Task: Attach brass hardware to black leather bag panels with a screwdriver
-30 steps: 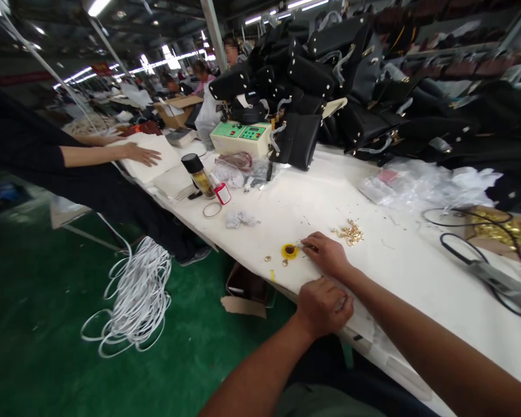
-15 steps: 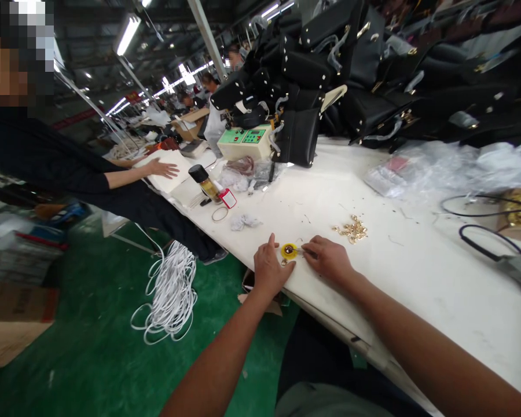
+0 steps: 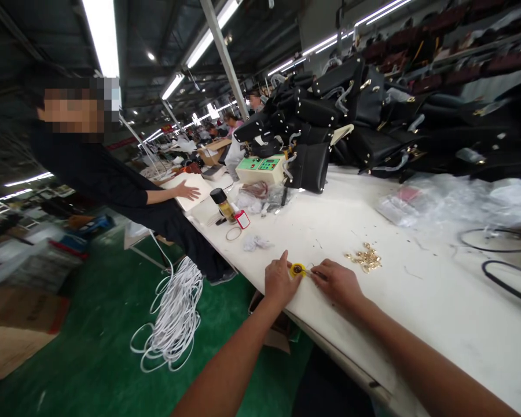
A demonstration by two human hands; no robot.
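A small round yellow dish (image 3: 297, 270) with a dark middle rests near the front edge of the white table. Against its left side is my left hand (image 3: 279, 280), with thumb and fingers closed about the rim and one finger pointing up. My right hand (image 3: 336, 280) comes from the right, fingers pinched on a thin tool (image 3: 309, 271) whose tip reaches the dish; its exact kind is too small to make out. Beyond the right hand lies a loose heap of small gold-coloured metal fittings (image 3: 366, 257).
Black handbags (image 3: 312, 165) are piled at the back beside a green-topped control box (image 3: 263, 169). A black-capped bottle (image 3: 223, 205), a red-and-white tag (image 3: 242, 219) and plastic wrapping (image 3: 464, 200) lie on the table. A co-worker (image 3: 125, 179) stands at left; white cord (image 3: 176, 318) is heaped on the floor.
The view has tilted upward, so the table sits lower in the picture. My left hand has drawn in against the yellow dish; my right hand keeps its pinch on the tool.
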